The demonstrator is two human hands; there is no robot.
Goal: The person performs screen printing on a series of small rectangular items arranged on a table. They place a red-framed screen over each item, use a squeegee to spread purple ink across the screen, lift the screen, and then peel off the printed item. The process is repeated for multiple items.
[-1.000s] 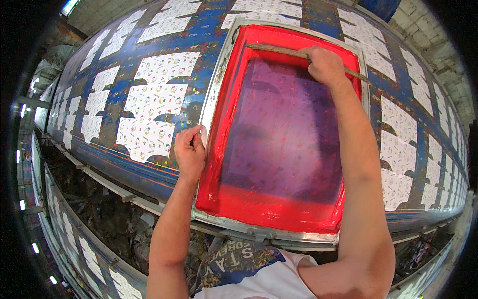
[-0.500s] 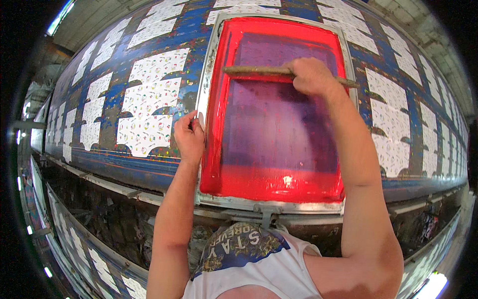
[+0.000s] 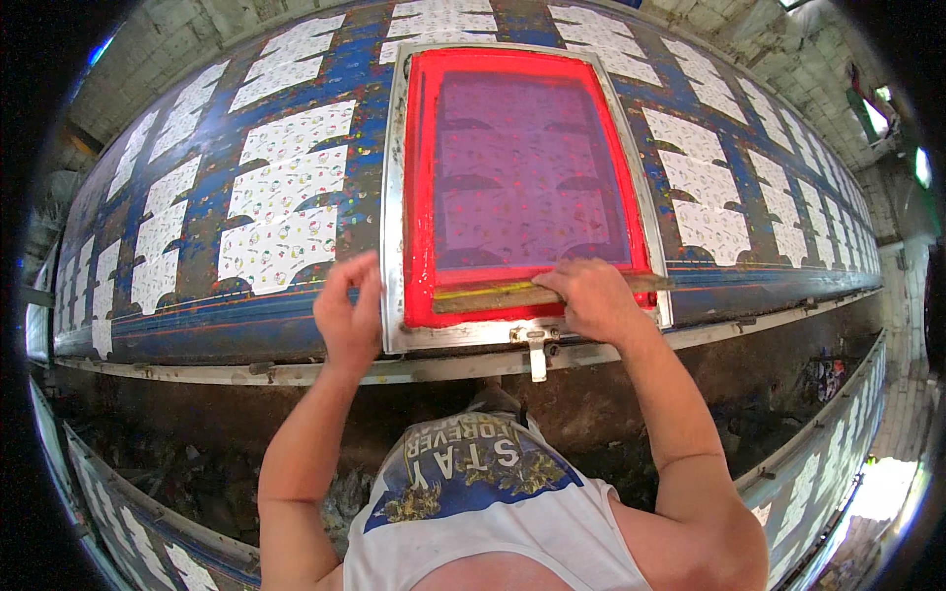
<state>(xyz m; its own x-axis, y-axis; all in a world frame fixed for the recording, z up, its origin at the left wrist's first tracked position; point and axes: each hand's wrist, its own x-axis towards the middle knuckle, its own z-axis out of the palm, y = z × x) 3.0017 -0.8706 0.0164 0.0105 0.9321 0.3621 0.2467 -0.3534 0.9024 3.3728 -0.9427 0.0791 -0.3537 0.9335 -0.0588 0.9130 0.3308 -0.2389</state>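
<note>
On the left, white printed pieces [image 3: 286, 182] are lying in rows on the blue-and-brown worktop [image 3: 205, 222]. Next comes the left grip [image 3: 350, 310], which is staying out over the worktop's near edge, just beside the metal frame [image 3: 392, 227]; its fingers are curling in, but I cannot tell whether it is holding or touching anything. The frame is lying on the worktop, and red ink [image 3: 421, 197] is lining its inside, surrounding a purple see-through mesh [image 3: 532, 163]. A metal bracket [image 3: 537, 360] is jutting from the near rail. The wooden bar [image 3: 498, 294] is lying crosswise over the near band of ink, its right end reaching over the right rail. The right grip [image 3: 591, 295] is clasping this bar right of its middle. Farther right, more white pieces [image 3: 692, 175] are lying in rows.
</note>
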